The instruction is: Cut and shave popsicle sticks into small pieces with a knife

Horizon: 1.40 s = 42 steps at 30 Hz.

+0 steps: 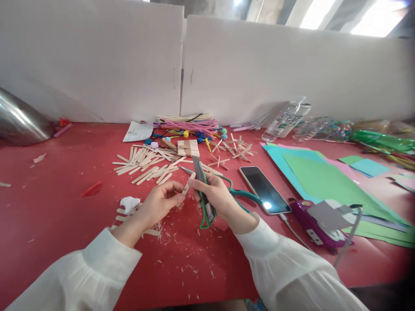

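A red worktop [74, 216] fills most of the view, its far edge running along two upright white panels, the left panel [90, 60] and the right panel [292, 69], with a narrow gap between them. Light patches show above. The near edge crosses the bottom of the view, with wood shavings [165, 235] scattered between it and the hands.

Near the middle of the worktop, the left hand [164, 201] pinches a small wooden stick [187, 186] between thumb and fingers. The right hand [215, 194] has its fingers closed round a green cutter [209, 211], the blade pointing toward the far edge and its thumb close by the stick.

Loose sticks [142, 166] fan out beyond the left hand, and pink pipe cleaners [194, 124] lie along the far edge. Just beside the right hand are teal-handled scissors [248, 195], then a phone [264, 188].

Toward the right edge, coloured sheets [317, 172] and a purple device [306, 218] crowd the surface; what fills the blurred green bag [382, 139] at the far right corner is hard to tell. Broad red stretches surround a red scrap [91, 189] toward the left edge, where a metal vessel [22, 119] lies near the far corner.
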Each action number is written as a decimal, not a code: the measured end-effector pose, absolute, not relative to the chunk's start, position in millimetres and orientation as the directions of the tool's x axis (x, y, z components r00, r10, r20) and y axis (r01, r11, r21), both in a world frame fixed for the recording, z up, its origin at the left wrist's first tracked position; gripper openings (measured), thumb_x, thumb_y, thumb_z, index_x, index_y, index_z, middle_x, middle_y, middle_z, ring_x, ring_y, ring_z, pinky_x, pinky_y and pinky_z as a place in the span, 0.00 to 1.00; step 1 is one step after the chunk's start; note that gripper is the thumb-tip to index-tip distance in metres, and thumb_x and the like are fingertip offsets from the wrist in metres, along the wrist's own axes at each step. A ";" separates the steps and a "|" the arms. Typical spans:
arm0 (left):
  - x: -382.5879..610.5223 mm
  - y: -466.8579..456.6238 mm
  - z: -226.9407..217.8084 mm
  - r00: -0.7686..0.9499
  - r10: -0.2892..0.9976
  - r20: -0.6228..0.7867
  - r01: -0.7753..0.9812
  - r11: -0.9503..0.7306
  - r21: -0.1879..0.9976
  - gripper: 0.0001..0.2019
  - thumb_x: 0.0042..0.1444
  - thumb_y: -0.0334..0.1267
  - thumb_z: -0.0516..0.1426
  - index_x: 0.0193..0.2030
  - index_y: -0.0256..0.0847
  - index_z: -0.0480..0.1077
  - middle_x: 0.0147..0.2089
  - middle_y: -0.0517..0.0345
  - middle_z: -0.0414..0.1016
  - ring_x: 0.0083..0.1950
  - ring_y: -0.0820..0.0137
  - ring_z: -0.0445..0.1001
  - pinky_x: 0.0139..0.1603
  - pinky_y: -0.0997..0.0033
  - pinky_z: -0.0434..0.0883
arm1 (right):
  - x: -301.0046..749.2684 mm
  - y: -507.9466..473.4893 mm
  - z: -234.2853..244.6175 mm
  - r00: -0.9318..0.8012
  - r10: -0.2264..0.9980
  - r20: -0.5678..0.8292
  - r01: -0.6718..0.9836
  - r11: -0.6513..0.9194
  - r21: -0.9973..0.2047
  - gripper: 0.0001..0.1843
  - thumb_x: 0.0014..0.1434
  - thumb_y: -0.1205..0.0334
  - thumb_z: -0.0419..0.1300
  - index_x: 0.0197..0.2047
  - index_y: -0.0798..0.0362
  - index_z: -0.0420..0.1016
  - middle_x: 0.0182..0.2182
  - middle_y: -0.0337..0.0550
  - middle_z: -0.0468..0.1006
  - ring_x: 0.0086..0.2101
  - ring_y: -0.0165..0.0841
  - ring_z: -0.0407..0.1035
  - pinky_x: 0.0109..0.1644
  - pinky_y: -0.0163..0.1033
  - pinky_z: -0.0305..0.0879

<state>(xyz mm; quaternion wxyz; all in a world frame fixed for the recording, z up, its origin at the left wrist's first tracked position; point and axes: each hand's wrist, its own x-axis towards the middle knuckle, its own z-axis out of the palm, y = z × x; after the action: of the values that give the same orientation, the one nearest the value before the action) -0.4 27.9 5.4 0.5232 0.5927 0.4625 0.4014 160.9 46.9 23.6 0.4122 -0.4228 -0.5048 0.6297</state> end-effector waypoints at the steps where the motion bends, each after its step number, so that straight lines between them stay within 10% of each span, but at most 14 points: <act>1: -0.2 28.0 5.1 0.246 0.969 -0.019 0.118 -0.011 0.993 0.10 0.49 0.44 0.59 0.33 0.39 0.68 0.22 0.63 0.68 0.24 0.74 0.67 0.29 0.72 0.66 | 160.8 46.7 23.3 -0.303 0.947 -0.112 -0.087 -0.144 -0.986 0.14 0.49 0.53 0.62 0.30 0.53 0.66 0.12 0.29 0.65 0.13 0.23 0.58 0.17 0.29 0.56; 13: -4.4 35.6 4.7 -0.060 0.996 0.069 0.112 -0.062 0.992 0.09 0.46 0.39 0.59 0.31 0.38 0.66 0.27 0.62 0.70 0.28 0.74 0.68 0.32 0.74 0.67 | 169.6 29.2 25.4 -0.382 0.895 0.231 0.524 0.415 -0.744 0.22 0.58 0.64 0.48 0.56 0.57 0.56 0.24 0.37 0.69 0.21 0.30 0.63 0.27 0.36 0.61; 22: -1.5 33.1 3.9 -0.057 0.992 0.114 0.202 -0.100 0.974 0.08 0.45 0.39 0.58 0.31 0.40 0.65 0.28 0.62 0.69 0.30 0.72 0.69 0.33 0.73 0.67 | 162.9 21.8 20.8 -0.517 0.828 0.217 0.568 0.521 -0.638 0.31 0.56 0.71 0.45 0.64 0.59 0.53 0.44 0.53 0.76 0.37 0.37 0.73 0.39 0.40 0.68; 42: -0.8 29.5 6.9 -0.110 0.990 0.086 0.348 -0.042 0.936 0.08 0.46 0.41 0.57 0.29 0.39 0.66 0.29 0.58 0.72 0.33 0.67 0.71 0.35 0.69 0.67 | 163.9 19.0 15.2 -0.530 0.814 0.238 0.592 0.556 -0.584 0.30 0.58 0.68 0.44 0.64 0.58 0.54 0.38 0.52 0.78 0.30 0.37 0.72 0.32 0.42 0.69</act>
<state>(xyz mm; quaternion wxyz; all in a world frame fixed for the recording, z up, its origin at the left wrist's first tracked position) -0.8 29.5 6.9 0.3562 0.5641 0.5933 0.4505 163.9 19.0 15.2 0.2498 -0.4156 -0.8459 0.2222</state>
